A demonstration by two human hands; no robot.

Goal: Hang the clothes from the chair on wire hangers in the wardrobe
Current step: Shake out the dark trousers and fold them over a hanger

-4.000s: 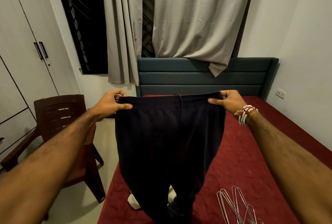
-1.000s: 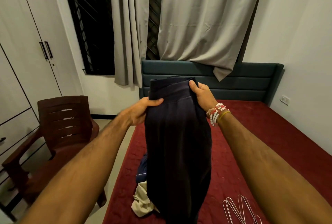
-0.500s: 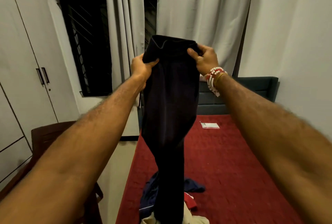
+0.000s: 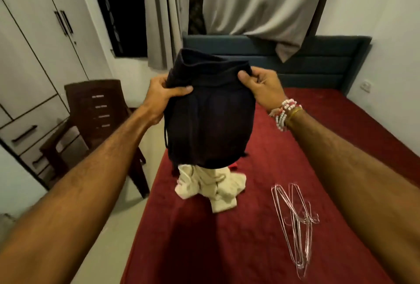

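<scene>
You are working in dim, warm room light; the window (image 4: 120, 10) is showing black, the dark trousers (image 4: 209, 124) are shadowing the bed (image 4: 341, 138), and the lens is bowing the wardrobe (image 4: 34, 44).

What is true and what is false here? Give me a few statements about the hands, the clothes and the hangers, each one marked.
1. The left hand and the right hand both grip the dark garment. True.
2. The wire hangers hang in the wardrobe. False: they lie loose on the red bed.
3. A cream garment lies on the bed below the dark one. True.
4. The wardrobe doors stand open. False: they are shut.
5. The brown chair stands on the right of the bed. False: it stands on the left, by the wardrobe.
</scene>
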